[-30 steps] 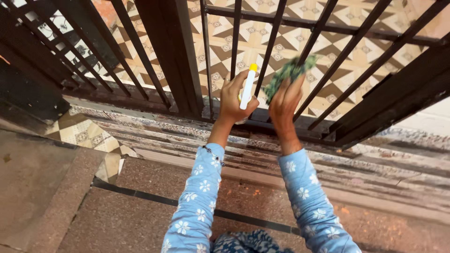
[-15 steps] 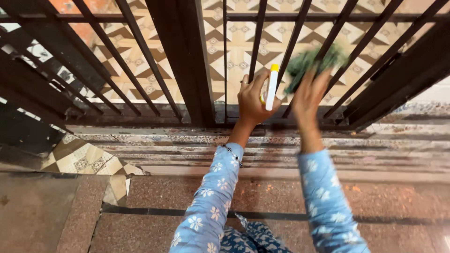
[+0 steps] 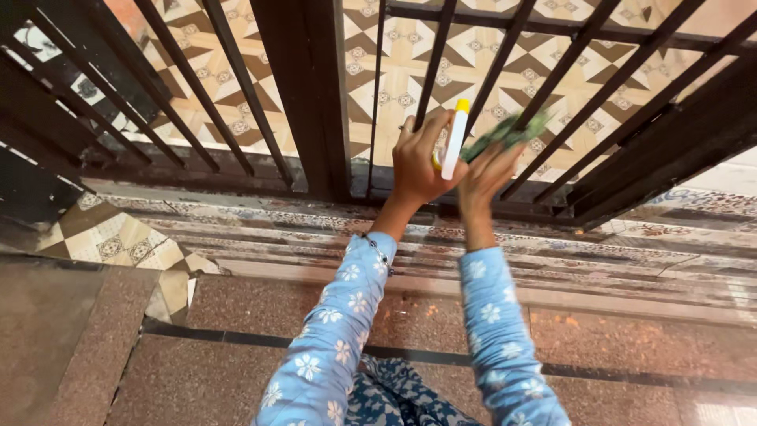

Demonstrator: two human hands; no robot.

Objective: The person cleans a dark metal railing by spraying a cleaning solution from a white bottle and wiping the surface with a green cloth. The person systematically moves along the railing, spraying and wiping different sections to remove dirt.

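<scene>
White plastic with a yellow cap, the slim spray bottle (image 3: 455,140) stands nearly upright in the left hand (image 3: 419,162), whose fingers are wrapped around its lower part, close against the dark metal gate (image 3: 303,95). Just to its right, the right hand (image 3: 485,175) is clenched on a green cloth (image 3: 505,132), which is blurred and pressed up near one of the slanting bars (image 3: 552,95) of the gate. The two hands sit side by side, almost touching, in front of the gate's lower rail (image 3: 236,170). Both arms wear light blue sleeves (image 3: 331,331) printed with white flowers, and a thin bracelet shows at the left wrist. Through the bars lies a patterned tile floor (image 3: 410,55) in cream and brown with small star shapes. Below the gate runs a worn stone threshold (image 3: 552,260) of several ridged steps, and nearer the camera a speckled reddish-brown floor (image 3: 631,339) crossed by a dark strip. At the lower left a patch of chequered tile (image 3: 110,237) adjoins the step.
</scene>
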